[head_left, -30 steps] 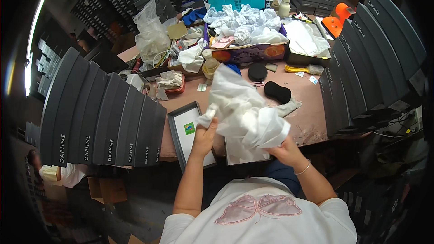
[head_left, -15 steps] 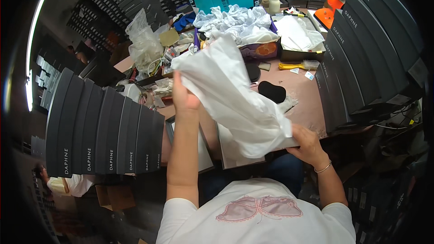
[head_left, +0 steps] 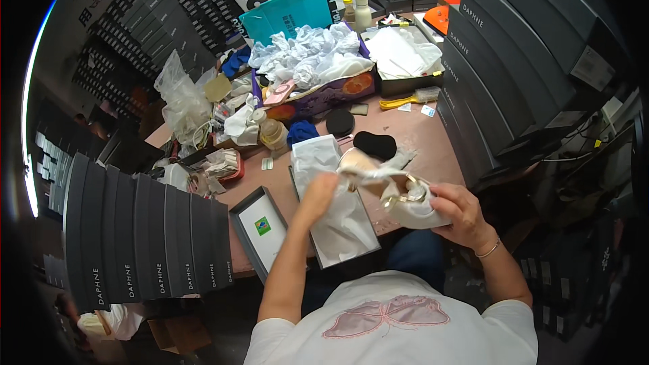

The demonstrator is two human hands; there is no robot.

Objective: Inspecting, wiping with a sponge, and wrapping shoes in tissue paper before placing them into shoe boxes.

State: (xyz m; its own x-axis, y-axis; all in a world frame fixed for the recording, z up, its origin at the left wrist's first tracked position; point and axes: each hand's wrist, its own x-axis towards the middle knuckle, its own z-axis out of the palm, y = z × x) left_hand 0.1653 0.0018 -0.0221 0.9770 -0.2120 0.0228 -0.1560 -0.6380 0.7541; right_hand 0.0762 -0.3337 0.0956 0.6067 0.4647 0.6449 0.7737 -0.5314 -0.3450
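Note:
A white shoe (head_left: 412,211) with gold-coloured metal fittings and a beige inside hangs over the table's front edge, partly blurred. My right hand (head_left: 466,217) is closed around its near right end. At the other end, the bent fingers of my left hand (head_left: 319,196) grip the shoe's white edge; motion blurs the exact hold. Below my left hand lies an open shoe box lined with white tissue paper (head_left: 341,233). Left of it sits a grey box lid (head_left: 242,216), pale inside, with a small green card (head_left: 261,226).
Stacks of dark shoe boxes stand left (head_left: 145,236) and right (head_left: 514,81). Behind are a purple carton (head_left: 324,98) of crumpled white paper, a glass bottle (head_left: 273,134), a blue cloth (head_left: 301,132), black pads (head_left: 375,144) and a yellow brush (head_left: 409,99).
The large white sheet has left my hands, and white tissue now lies in the box. A white shoe is now between my hands. My left hand has come lower and to the right.

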